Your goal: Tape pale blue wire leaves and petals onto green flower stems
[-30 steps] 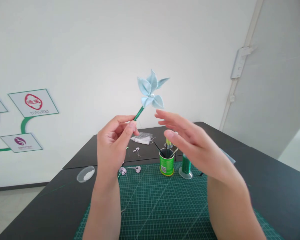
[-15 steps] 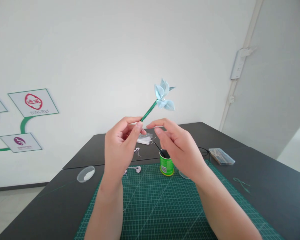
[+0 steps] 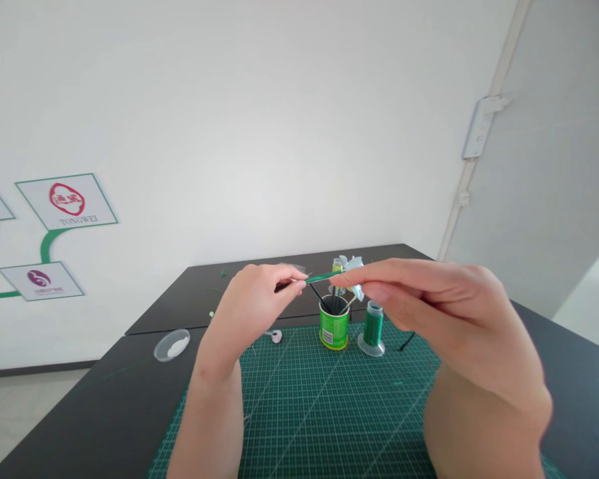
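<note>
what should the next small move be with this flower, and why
Probably pinch the stem with the right hand just behind the flower, to steady it. The left hand grips only the stem's other end, the stem lies nearly level above the green can, and the right fingertips sit by the petals, grip unclear.

Both our forearms rise from the near edge. Our left grip (image 3: 259, 299) pinches thumb to forefinger, pointing right. Our right grip (image 3: 443, 313) (the nearer one) reaches left, fingers straight, thumb pressed beneath, fingertips almost meeting.
</note>
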Demonstrator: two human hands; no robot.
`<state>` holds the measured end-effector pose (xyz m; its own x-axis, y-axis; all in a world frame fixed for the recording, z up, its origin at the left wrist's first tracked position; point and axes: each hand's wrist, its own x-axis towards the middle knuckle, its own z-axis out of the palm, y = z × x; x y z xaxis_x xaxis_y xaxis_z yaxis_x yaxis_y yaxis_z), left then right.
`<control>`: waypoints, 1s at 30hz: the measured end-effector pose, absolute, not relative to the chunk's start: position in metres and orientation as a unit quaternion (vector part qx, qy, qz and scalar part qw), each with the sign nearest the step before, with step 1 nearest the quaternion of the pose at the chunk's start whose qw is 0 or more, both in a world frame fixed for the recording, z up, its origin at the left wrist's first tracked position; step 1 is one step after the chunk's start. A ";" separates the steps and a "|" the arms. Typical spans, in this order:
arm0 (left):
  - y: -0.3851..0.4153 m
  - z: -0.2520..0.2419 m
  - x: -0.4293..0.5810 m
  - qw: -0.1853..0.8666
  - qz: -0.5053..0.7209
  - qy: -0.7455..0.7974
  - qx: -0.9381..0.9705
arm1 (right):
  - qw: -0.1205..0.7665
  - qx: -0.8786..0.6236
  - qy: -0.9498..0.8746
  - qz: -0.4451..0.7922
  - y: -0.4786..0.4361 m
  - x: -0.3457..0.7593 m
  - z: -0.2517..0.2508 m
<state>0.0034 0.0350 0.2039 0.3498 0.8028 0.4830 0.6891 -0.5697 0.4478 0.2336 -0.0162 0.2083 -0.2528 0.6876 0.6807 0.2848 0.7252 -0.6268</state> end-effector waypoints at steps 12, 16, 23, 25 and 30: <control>0.013 0.205 0.008 0.109 0.228 0.373 0.893 | 0.551 -0.366 -0.722 0.203 0.030 0.243 0.208; 0.005 0.204 0.003 0.080 0.246 0.351 0.900 | 0.517 -0.373 -0.736 0.226 0.047 0.248 0.204; -0.013 0.209 -0.005 -0.016 0.329 0.311 0.891 | 0.431 -0.365 -0.780 0.268 0.057 0.244 0.201; -0.018 0.209 -0.007 -0.034 0.366 0.308 0.877 | 0.405 -0.362 -0.792 0.280 0.060 0.241 0.200; -0.022 0.209 -0.009 -0.078 0.489 0.356 0.792 | 0.367 -0.310 -0.827 0.292 0.066 0.236 0.195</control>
